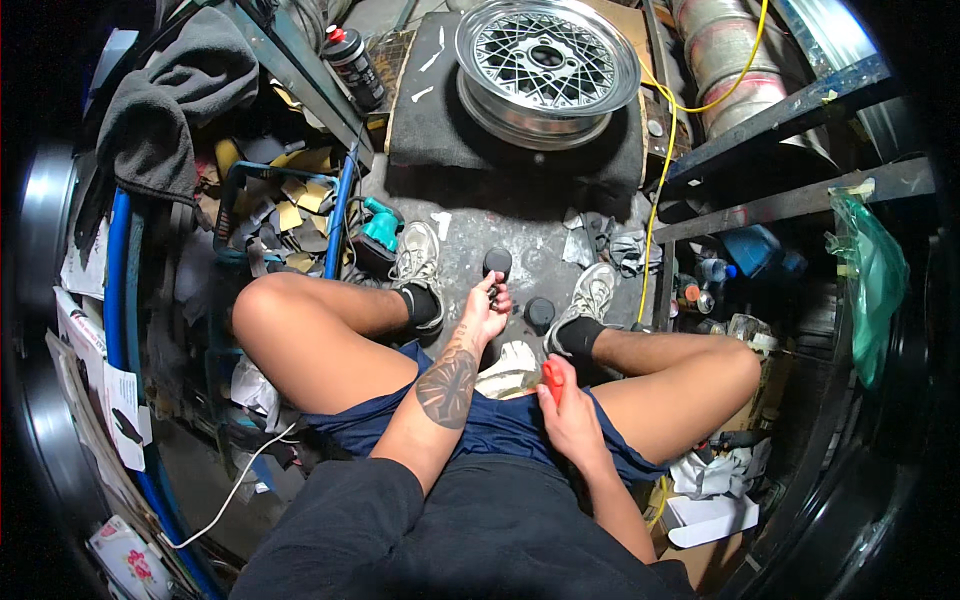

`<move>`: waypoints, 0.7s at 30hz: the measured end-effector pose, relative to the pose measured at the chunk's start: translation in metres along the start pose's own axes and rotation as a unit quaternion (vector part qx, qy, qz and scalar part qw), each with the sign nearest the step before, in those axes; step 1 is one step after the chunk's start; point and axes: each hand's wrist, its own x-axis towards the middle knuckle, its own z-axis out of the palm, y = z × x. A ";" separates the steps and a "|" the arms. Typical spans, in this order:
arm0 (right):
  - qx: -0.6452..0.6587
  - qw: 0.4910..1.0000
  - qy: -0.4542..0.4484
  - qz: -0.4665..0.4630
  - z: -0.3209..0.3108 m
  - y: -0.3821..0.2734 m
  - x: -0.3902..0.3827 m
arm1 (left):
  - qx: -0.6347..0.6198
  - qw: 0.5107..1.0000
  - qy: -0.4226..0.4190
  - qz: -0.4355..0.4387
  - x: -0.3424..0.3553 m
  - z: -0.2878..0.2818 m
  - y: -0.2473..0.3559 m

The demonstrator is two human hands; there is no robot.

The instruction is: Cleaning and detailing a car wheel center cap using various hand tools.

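My left hand (488,312) is reached out between my knees, its fingers closed on a small dark object I cannot make out, just below a black round disc (496,261). Whether the disc is held or lies beyond the hand, I cannot tell. Low in front of my lap, my right hand (567,405) grips a red-handled tool (554,376). A second dark round piece (540,314) is on the floor near my right shoe (590,295). Beyond my feet, a silver lattice wheel rim (590,55) lies flat on a dark padded platform (420,140).
A blue-framed cart (340,220) with paper scraps (290,215), a teal power tool (380,230), a spray can (355,68) and a grey cloth (170,100) crowd the left. Metal bars (780,210), a yellow cord (655,220), a green plastic bag (860,280) and clutter line the right.
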 end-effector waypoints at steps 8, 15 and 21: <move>-0.075 0.997 -0.036 0.001 0.007 -0.016 0.027 | -0.012 0.999 -0.028 0.023 0.003 0.006 -0.002; -0.067 0.997 -0.033 0.015 0.003 -0.015 0.046 | -0.040 0.997 -0.033 0.053 -0.002 0.017 0.005; -0.011 0.999 -0.009 0.035 0.000 -0.012 0.044 | -0.040 0.997 -0.027 0.058 0.002 0.022 0.012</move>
